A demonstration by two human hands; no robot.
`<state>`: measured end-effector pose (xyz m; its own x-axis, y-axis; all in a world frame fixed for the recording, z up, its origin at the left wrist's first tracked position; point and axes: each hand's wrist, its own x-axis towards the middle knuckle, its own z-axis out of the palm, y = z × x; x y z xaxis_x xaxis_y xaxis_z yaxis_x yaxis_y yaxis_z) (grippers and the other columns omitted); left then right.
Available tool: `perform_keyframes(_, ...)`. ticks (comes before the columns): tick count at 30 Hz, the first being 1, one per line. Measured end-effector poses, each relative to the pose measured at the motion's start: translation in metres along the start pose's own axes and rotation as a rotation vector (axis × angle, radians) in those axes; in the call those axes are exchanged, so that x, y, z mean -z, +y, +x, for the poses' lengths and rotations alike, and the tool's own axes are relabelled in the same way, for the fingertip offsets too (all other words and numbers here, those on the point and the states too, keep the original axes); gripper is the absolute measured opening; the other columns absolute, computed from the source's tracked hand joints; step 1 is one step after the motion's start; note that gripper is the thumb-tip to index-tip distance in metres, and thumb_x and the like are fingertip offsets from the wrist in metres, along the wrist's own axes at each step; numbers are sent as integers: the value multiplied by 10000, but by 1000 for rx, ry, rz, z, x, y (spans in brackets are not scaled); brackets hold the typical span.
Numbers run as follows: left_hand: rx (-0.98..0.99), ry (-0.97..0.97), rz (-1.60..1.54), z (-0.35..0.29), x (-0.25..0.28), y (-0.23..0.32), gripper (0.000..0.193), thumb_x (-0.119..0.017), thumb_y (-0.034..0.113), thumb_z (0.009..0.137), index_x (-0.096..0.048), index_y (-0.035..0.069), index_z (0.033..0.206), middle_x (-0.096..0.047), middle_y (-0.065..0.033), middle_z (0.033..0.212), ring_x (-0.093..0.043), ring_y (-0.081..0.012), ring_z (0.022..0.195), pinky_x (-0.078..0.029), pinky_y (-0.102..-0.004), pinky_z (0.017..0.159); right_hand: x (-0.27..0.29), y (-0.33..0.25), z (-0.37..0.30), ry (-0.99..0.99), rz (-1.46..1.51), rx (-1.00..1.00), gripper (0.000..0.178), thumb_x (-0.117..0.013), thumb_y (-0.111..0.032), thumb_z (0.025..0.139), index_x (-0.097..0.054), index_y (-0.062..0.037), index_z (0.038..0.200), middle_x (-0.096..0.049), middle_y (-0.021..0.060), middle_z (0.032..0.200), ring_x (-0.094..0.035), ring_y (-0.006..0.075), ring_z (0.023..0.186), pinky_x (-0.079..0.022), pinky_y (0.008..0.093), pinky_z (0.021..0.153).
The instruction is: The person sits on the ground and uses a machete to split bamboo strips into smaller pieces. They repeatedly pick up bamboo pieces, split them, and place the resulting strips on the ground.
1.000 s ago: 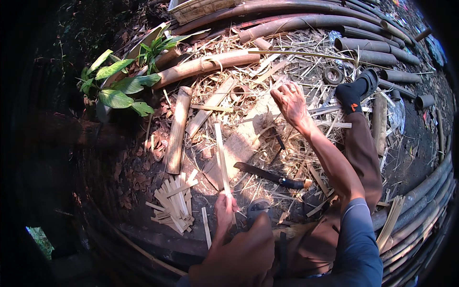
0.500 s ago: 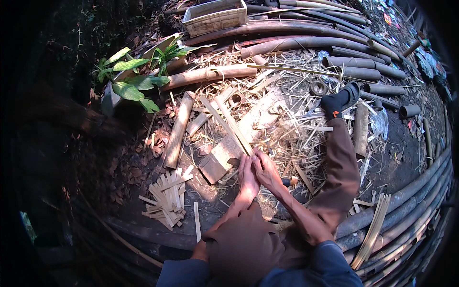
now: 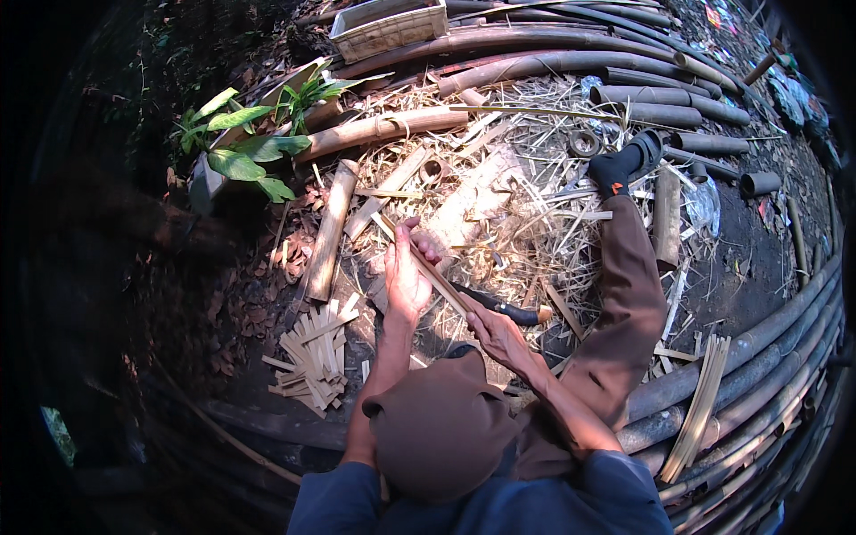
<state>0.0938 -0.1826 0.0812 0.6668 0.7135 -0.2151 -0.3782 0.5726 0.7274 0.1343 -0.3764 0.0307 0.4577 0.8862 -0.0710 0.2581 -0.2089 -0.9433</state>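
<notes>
Pale bamboo strips [image 3: 437,278], lying close together, slant between my two hands. My left hand [image 3: 407,283] is closed round their far part, palm turned up and fingers curled. Lower down and to the right, my right hand [image 3: 499,337] grips their near end. Just beyond the right hand, a tool with a dark curved handle [image 3: 508,308] and a light brown end lies on the ground; its other end is partly covered. A wooden block behind the left hand is mostly hidden. On the left lies a pile of short split bamboo pieces [image 3: 314,352].
Shavings [image 3: 526,241] litter the ground ahead. A bamboo log [image 3: 332,232] lies at left, near a leafy plant [image 3: 236,165]. Bamboo poles [image 3: 553,62] and a plastic crate [image 3: 390,27] are at the back. More poles [image 3: 740,383] and a strip bundle [image 3: 700,410] lie at right.
My hands have moved apart along the strips, the left one forward and leftward, the right one slightly down. The strips, spread before, now lie together. The dark handle has come into fuller view.
</notes>
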Motion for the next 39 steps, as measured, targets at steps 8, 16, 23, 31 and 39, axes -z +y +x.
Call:
perform_keyframes(8,-120,-63,-195,-6,12,-2,431,-408,447,1014,-505,60,1176,-435,-1,693,-433,-94,587,-398,-237,541,-5,-4,-14,81,-297,30,465,-460,-253,994,-382,-238,1452,-498,152,757,-553,323,643,-427,428,578)
perform_keyframes(16,55,-82,-175,7,42,-2,390,-411,418,1022,-536,50,1057,-383,10,661,-340,-87,534,-322,-232,494,0,-5,-26,128,-32,-28,267,-551,-285,963,-529,-53,1091,-555,129,657,-570,296,581,-434,389,562)
perform_keyframes(23,159,-231,-330,-4,-14,21,405,-448,472,995,-553,81,978,-358,22,588,-335,-89,489,-312,-214,456,4,8,-36,-121,255,-225,297,-388,-303,1036,-504,-33,998,-429,120,677,-449,254,629,-412,392,624)
perform_keyframes(31,-521,121,282,-16,-28,-10,411,-435,460,1007,-445,96,817,-332,42,550,-295,-48,424,-231,-212,381,-24,6,-24,-36,190,-225,396,-324,-370,1045,-509,-42,922,-470,95,708,-483,238,667,-414,389,649)
perform_keyframes(39,233,-97,-42,-3,-6,-2,482,-427,495,992,-519,67,1194,-531,-74,833,-530,-152,733,-472,-277,691,58,-37,-94,188,-78,-270,328,-416,-352,1022,-566,-60,1004,-548,92,702,-544,228,647,-445,369,616)
